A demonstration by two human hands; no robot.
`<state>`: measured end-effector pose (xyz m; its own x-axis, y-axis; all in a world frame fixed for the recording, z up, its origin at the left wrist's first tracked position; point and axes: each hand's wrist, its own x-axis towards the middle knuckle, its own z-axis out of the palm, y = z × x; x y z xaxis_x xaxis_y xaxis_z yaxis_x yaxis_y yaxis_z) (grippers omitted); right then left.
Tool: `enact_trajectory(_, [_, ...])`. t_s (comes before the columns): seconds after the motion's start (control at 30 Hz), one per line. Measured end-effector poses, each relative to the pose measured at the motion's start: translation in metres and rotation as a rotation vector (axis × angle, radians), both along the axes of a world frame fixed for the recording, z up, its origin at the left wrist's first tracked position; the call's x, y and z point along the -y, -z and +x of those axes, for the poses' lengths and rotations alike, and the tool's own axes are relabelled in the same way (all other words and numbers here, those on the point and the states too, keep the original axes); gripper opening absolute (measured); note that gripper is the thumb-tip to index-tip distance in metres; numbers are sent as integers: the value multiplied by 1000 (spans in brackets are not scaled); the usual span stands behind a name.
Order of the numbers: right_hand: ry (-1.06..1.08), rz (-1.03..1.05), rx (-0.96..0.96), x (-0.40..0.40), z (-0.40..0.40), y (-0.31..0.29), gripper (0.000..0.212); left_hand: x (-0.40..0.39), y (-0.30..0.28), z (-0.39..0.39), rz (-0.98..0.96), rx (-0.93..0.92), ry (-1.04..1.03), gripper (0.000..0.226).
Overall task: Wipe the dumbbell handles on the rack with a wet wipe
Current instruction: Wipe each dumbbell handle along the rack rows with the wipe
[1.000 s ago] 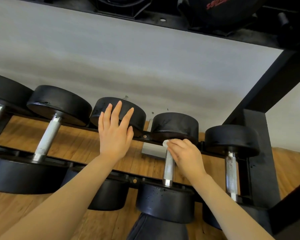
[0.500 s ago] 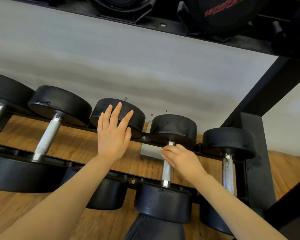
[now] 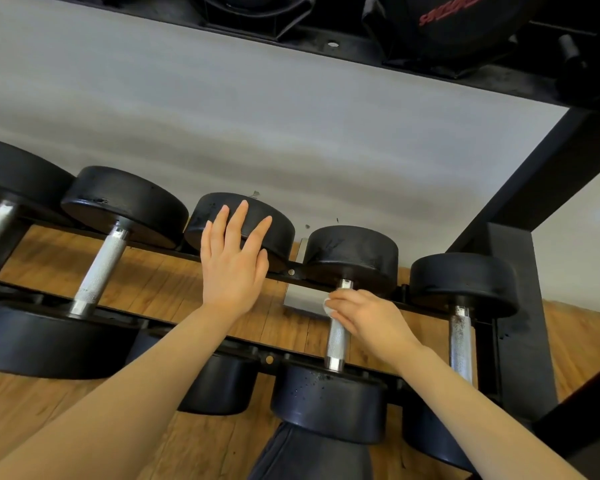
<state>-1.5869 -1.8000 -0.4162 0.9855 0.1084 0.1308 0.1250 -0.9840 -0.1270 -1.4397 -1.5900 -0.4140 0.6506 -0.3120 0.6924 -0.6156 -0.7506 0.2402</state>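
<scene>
Several black dumbbells with knurled steel handles lie across the black rack (image 3: 160, 322). My right hand (image 3: 368, 318) is closed around the upper part of one handle (image 3: 336, 341), pressing a white wet wipe (image 3: 327, 304) against it; only a small bit of the wipe shows past my fingers. My left hand (image 3: 234, 268) rests flat with fingers spread on the far head of the neighbouring dumbbell (image 3: 278, 225), whose handle is hidden under my palm. More handles stand at the left (image 3: 99, 271) and right (image 3: 460, 341).
A black upright post (image 3: 520, 306) closes the rack on the right. An upper shelf (image 3: 326, 43) with dark equipment hangs overhead. Behind is a grey wall; wooden floor (image 3: 153, 282) shows under the rack. A dark object (image 3: 309, 455) sits below at bottom centre.
My right hand slid down the handle and has come back up toward the far head, with the wipe showing again. My left hand has stayed on the dumbbell head.
</scene>
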Motion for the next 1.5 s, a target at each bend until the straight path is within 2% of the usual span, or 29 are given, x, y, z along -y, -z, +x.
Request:
enact_trajectory(0.13, [124,53,77,1,11,8,38,0,0,0,3,4,-3,48])
enact_trajectory(0.33, [-5,100,169,3,-12,16,32,2,1,1,9,15,-9,45])
enact_trajectory(0.43, [102,143,215,5,-9,22,32,1,1,2,14,2,-9,47])
enact_trajectory(0.5, [192,188,229,1,-5,29,40,1,1,1,18,-5,-14,46])
enact_trajectory(0.7, [67,272,276,-1,-23,40,35,2,0,0,30,-29,-22,47])
enact_trajectory(0.8, [107,215,317,6,-16,37,34,2,1,1,26,-21,-24,46])
enact_trajectory(0.93, [207,329,369,8,-13,39,38,2,2,1,21,-25,-19,44])
enact_trajectory(1.07, [103,235,390,3,-27,49,38,2,1,1,22,-23,-11,46])
enact_trajectory(1.23, [117,11,506,4,-21,46,35,2,0,-1,13,-29,-11,47])
enact_trajectory(1.37, [174,33,531,2,-17,43,30,2,0,-1,10,-29,-5,46])
enact_trajectory(1.43, [168,64,485,0,-19,41,24,1,0,-1,6,-28,-6,46])
enact_trajectory(1.5, [204,154,415,-2,-21,38,31,2,0,-1,1,-27,-3,46])
